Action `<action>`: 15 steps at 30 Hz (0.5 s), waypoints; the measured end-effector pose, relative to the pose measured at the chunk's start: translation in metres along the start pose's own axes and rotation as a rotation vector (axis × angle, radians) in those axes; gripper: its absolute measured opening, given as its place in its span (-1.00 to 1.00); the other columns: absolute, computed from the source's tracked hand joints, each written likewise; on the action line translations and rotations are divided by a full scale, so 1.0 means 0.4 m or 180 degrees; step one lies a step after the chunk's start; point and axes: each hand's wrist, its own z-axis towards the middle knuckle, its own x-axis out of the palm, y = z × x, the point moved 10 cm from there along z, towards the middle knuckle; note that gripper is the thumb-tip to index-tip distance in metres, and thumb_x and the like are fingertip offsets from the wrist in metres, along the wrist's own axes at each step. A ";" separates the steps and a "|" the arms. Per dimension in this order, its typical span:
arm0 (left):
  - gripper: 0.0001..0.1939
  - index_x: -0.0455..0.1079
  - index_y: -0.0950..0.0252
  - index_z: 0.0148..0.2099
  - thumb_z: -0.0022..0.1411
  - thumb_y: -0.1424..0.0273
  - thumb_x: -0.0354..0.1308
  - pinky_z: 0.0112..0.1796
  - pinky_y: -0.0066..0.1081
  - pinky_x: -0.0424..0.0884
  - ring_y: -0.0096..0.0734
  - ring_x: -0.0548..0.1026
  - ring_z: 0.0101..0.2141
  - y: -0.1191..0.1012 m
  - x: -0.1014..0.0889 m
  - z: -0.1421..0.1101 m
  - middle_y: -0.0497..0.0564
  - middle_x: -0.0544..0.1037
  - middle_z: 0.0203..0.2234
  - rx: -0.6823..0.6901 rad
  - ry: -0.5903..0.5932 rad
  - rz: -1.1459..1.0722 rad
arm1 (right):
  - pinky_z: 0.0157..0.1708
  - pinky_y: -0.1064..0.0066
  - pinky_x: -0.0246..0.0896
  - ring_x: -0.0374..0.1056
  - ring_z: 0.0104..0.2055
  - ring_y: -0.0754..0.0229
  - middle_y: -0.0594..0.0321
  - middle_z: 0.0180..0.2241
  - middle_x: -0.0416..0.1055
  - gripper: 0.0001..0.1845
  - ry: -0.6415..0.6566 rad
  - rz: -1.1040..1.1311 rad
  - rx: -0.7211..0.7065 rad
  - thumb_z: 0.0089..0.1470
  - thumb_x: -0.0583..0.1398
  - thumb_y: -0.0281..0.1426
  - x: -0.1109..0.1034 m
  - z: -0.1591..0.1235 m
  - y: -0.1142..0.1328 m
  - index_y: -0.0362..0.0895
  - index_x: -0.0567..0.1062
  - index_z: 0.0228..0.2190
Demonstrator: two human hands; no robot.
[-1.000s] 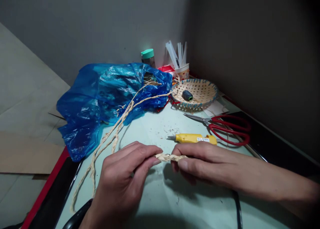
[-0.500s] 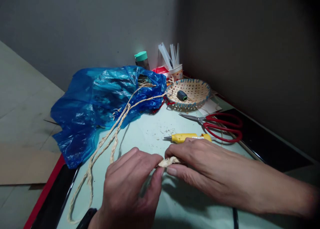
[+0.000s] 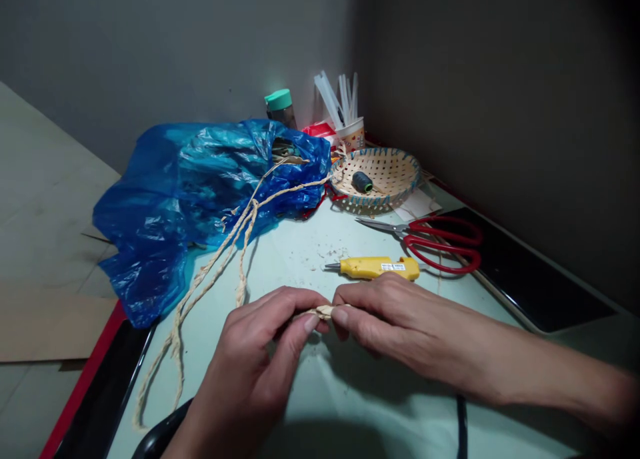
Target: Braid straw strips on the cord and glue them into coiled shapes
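Between my two hands, above the pale green table [image 3: 300,245], is a short stretch of twisted cream-coloured fibre cord [image 3: 324,311]. My left hand [image 3: 273,339] pinches it between thumb and fingers. Close beside it, my right hand [image 3: 390,319] is closed on the same piece, thumb in front. Most of what lies inside the fingers is hidden. A longer cream cord [image 3: 187,305] loops along the table's left side and runs back to a woven basket. Just beyond my right hand lies a yellow-handled tool [image 3: 377,267] with a dark pointed tip.
Red-handled scissors [image 3: 440,242] lie at the right, near a flat black panel [image 3: 530,272]. Behind are the woven basket [image 3: 395,169] with a dark thread spool [image 3: 362,182], a paper cup [image 3: 353,135] of white sticks and a green-lidded bottle [image 3: 280,105]. A blue plastic bag [image 3: 170,185] covers the back left.
My left hand has turned so its thumb shows on top of the cord. The right thumb has closed against the piece, and the hands are nearer together. The view has tilted slightly.
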 end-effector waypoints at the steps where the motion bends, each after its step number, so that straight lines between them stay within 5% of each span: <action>1: -0.80 0.50 0.14 -0.22 0.29 0.51 0.09 -0.33 -0.53 0.39 -0.49 0.56 -0.38 0.000 0.003 0.000 -0.15 0.62 -0.38 -0.0017 0.0021 -0.0014 | -0.45 0.38 -0.10 0.19 -0.41 0.27 0.35 -0.49 0.30 -0.58 0.0010 0.0020 0.0007 0.39 -0.08 -0.21 0.003 0.000 -0.001 -0.11 0.35 -0.44; 15: -0.87 0.45 0.19 -0.38 0.18 0.44 0.10 -0.47 -0.46 0.28 -0.52 0.37 -0.58 0.017 0.011 -0.011 -0.17 0.49 -0.57 -0.0598 -0.0227 0.0234 | -0.49 0.38 -0.11 0.14 -0.49 0.31 0.38 -0.57 0.22 -0.53 -0.0026 -0.0114 0.0137 0.37 -0.10 -0.20 0.018 -0.005 -0.008 -0.12 0.28 -0.51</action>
